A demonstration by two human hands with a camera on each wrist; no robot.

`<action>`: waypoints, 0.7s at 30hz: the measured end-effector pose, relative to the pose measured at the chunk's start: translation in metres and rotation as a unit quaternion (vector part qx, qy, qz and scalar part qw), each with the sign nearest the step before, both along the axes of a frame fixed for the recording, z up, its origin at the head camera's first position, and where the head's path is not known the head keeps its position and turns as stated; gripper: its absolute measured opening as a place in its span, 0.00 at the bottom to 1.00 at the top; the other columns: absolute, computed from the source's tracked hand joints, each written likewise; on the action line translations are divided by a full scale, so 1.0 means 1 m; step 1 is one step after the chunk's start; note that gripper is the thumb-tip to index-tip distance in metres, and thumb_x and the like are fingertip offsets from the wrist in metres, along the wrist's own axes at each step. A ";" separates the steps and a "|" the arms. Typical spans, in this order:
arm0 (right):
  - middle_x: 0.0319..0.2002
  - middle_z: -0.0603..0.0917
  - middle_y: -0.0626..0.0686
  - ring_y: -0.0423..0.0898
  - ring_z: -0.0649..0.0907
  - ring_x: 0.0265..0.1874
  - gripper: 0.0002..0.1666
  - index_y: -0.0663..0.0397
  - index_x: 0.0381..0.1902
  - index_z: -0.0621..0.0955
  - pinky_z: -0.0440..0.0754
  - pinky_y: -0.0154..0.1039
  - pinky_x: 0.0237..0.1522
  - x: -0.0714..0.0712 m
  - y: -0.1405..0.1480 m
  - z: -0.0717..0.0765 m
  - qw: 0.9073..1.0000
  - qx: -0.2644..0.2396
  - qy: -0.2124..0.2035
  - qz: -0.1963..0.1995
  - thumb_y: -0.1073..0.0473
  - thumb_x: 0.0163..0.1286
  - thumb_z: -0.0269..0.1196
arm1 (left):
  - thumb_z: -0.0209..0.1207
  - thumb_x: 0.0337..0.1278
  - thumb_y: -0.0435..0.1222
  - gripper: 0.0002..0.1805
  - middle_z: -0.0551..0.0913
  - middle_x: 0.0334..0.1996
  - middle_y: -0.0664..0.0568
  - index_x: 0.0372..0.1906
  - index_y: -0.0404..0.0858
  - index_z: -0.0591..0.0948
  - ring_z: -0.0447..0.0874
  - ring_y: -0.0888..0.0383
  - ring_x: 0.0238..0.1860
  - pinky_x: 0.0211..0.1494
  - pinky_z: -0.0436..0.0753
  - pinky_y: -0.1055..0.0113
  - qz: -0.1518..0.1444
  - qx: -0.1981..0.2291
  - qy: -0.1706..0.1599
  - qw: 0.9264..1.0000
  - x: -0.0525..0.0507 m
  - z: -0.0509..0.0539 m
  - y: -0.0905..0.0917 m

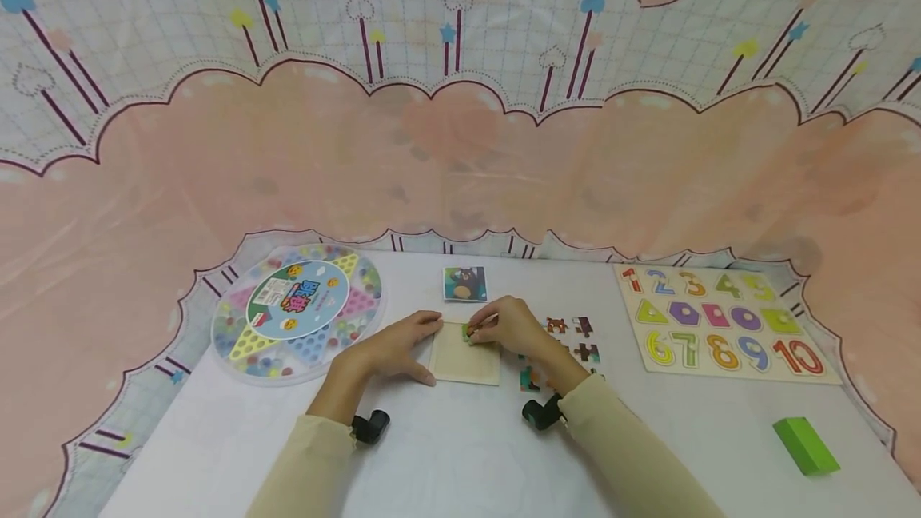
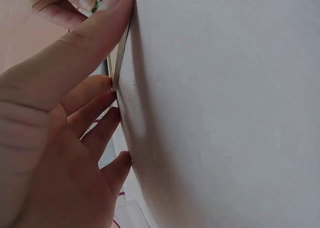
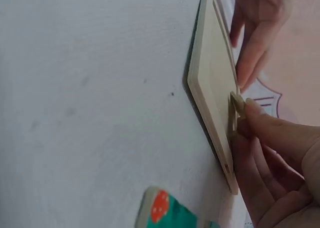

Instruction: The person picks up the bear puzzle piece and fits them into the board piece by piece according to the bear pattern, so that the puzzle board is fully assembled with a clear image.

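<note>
- The left hand (image 1: 394, 344) is spread wide at the left side of the flat wooden tray (image 1: 464, 364), with its thumb and fingers on the edge.
- The right hand (image 1: 509, 328) pinches a little green puzzle piece (image 1: 466, 333).
- That piece is tilted, by the tray's far side. I can't tell if it touches the tray.
- Loose pieces (image 1: 587, 352) lie right of the tray, some partly behind the right arm.
- A bear card (image 1: 464, 284) lies just behind the tray.
- A round game (image 1: 298, 300) sits left.
- A number board (image 1: 701, 354) and green block (image 1: 806, 446) sit right.
</note>
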State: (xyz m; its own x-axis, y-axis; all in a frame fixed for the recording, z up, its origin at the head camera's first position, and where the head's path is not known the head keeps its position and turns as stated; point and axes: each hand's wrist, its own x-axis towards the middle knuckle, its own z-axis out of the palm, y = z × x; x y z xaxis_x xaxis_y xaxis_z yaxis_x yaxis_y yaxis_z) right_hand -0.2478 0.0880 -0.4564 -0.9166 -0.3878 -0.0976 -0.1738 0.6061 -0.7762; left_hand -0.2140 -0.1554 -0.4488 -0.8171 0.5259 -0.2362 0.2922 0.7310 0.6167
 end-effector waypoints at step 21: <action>0.42 0.93 0.54 0.46 0.91 0.42 0.13 0.56 0.40 0.91 0.89 0.37 0.45 -0.002 -0.032 -0.003 0.999 0.008 0.037 0.016 0.58 0.57 0.77 | 0.79 0.44 0.45 0.55 0.60 0.81 0.44 0.77 0.33 0.64 0.55 0.40 0.82 0.84 0.58 0.42 0.003 -0.013 0.010 1.000 0.001 0.002 -0.001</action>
